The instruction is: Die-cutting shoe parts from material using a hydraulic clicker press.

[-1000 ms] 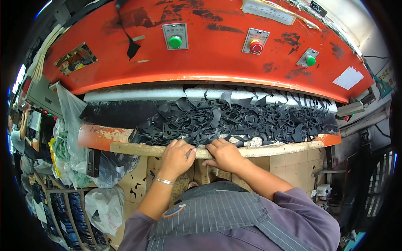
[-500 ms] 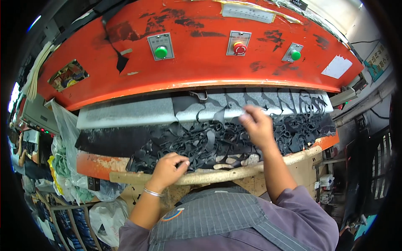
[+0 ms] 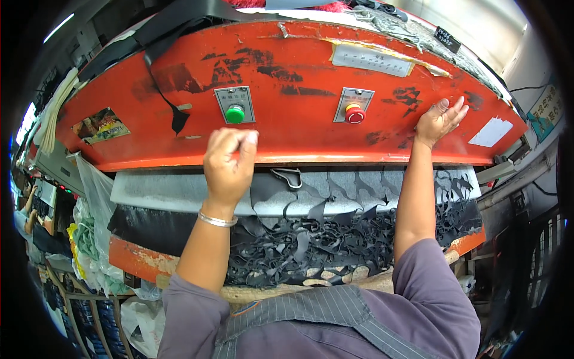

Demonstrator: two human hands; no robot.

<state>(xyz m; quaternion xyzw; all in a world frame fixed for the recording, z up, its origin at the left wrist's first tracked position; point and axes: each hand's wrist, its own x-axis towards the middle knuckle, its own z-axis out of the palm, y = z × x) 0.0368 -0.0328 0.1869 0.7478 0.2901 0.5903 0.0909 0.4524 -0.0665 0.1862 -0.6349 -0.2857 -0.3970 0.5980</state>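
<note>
My left hand (image 3: 229, 157) is raised in front of the red machine panel, just below the left green push button (image 3: 235, 113). Its fingers are curled in, and nothing shows in them. My right hand (image 3: 439, 124) is against the panel at the right with its fingers apart, covering the spot where the right green button sits. A small metal cutting die (image 3: 288, 178) lies on black sheet material (image 3: 269, 188) on the pale cutting board (image 3: 173, 188), under the panel's lower edge.
Tangled black scraps (image 3: 305, 245) heap along the bed before the board. A red stop button (image 3: 354, 113) sits mid-panel. A wooden strip (image 3: 257, 294) edges the front. Plastic bags (image 3: 143, 323) stand at the left. More sheet material (image 3: 179, 24) drapes over the machine's top.
Both hands have risen from over the scraps and front edge to the red panel, the right one reaching its green button. The view has tilted upward, showing more of the machine's top.
</note>
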